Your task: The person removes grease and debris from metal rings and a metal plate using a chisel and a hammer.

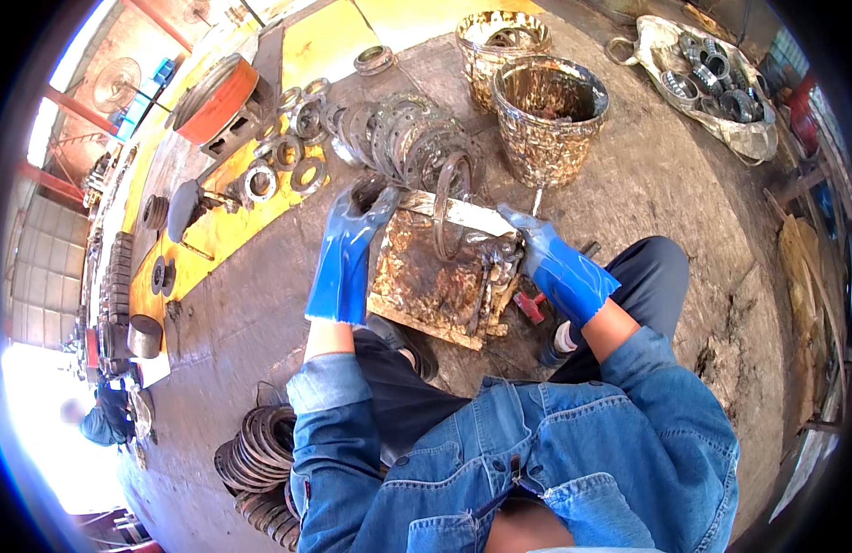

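Both my hands wear blue rubber gloves with dark, greasy stains. A pale flat strip (pixel 477 217) stretches between them, above a stained wooden block (pixel 426 276). Its left end is gripped by my left hand (pixel 363 207), whose fingers are closed and partly hidden by grime. My right hand (pixel 535 235) closes around the right end. A dark metal ring (pixel 441 207) stands upright on its edge at the strip, which seems to pass through it; the exact contact is unclear. Just beyond the block lies a row of greasy metal discs (pixel 403 134).
Two grease-caked buckets (pixel 548 138) stand beyond my right hand. At the far right a pale sack (pixel 753 143) holds bearing parts. Several loose rings (pixel 260 182) lie on the yellow floor strip. Stacked rings (pixel 260 442) sit near my left elbow. A red-headed tool (pixel 529 307) lies beside the block.
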